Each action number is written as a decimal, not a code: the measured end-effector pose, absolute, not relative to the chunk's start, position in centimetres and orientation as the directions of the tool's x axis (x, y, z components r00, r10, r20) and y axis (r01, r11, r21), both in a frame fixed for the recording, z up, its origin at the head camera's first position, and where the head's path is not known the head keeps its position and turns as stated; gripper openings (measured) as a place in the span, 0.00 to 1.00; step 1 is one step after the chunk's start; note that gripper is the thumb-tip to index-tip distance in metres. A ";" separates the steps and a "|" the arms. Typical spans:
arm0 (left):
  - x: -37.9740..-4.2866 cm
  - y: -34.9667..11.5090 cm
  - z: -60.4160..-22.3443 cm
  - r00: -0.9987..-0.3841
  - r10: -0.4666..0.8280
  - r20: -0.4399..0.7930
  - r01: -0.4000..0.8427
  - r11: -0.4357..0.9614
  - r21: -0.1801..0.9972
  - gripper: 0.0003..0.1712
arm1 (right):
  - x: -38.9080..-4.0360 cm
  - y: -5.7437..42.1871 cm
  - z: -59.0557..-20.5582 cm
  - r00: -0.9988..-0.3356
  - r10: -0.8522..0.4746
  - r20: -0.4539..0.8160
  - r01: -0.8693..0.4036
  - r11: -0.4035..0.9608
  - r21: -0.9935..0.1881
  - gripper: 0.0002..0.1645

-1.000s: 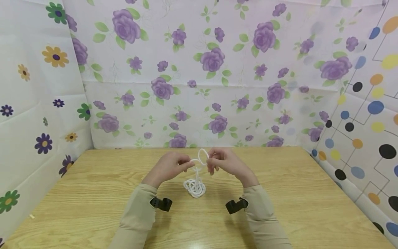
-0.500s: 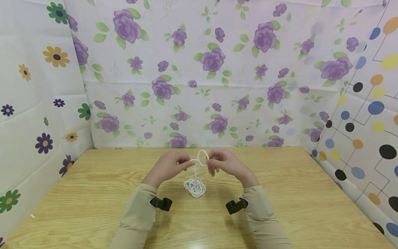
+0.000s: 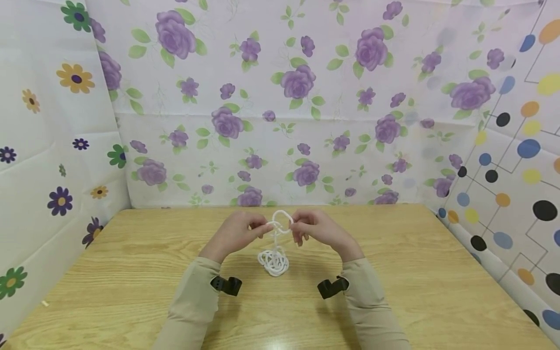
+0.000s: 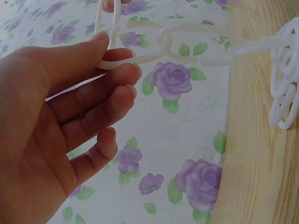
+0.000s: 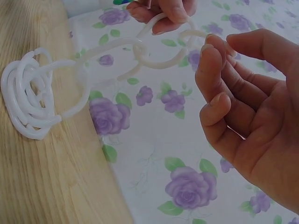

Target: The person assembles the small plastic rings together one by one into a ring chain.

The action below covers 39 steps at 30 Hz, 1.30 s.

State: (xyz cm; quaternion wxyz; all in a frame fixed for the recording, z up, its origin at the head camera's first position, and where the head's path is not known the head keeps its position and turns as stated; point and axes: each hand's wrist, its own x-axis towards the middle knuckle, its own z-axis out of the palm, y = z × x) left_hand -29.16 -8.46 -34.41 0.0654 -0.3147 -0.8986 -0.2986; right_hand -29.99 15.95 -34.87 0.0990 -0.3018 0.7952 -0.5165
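Note:
My left hand (image 3: 236,234) pinches a white plastic chain link (image 5: 163,63) between thumb and index finger, the other fingers loosely bent. From that link more links hang down to a heap of white chain (image 3: 273,263) on the table. My right hand (image 3: 323,231) pinches another white link (image 3: 282,212) by its right side with thumb and fingertips. This link stands raised between the hands, and its left part overlaps the left hand's link in the head view. In the left wrist view it rises beside my left thumb tip.
A wood-grain table (image 3: 166,253) lies under both arms. Floral sheeting (image 3: 262,165) hangs behind it, with patterned sheets at both sides. A small pale piece (image 3: 45,303) lies near the table's left edge. Each wrist wears a black camera (image 3: 227,286).
The link in my right hand has tilted and shifted left, so that it now overlaps the left hand's link. Both hands keep their pinch and have barely moved; the heap stays put.

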 end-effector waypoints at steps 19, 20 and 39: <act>-29.3 -8.6 -34.7 -0.807 0.543 0.233 0.570 0.612 0.548 0.13 | -29.8 15.8 -34.7 -0.813 -0.557 0.172 -0.401 0.321 -0.858 0.14; -29.3 -8.6 -34.6 -0.805 0.546 0.233 0.572 0.610 0.549 0.13 | -29.8 15.8 -34.7 -0.818 -0.550 0.169 -0.396 0.325 -0.859 0.14; -29.3 -8.7 -34.5 -0.785 0.575 0.232 0.591 0.582 0.558 0.13 | -29.9 16.6 -34.4 -0.838 -0.502 0.212 -0.421 0.348 -0.838 0.18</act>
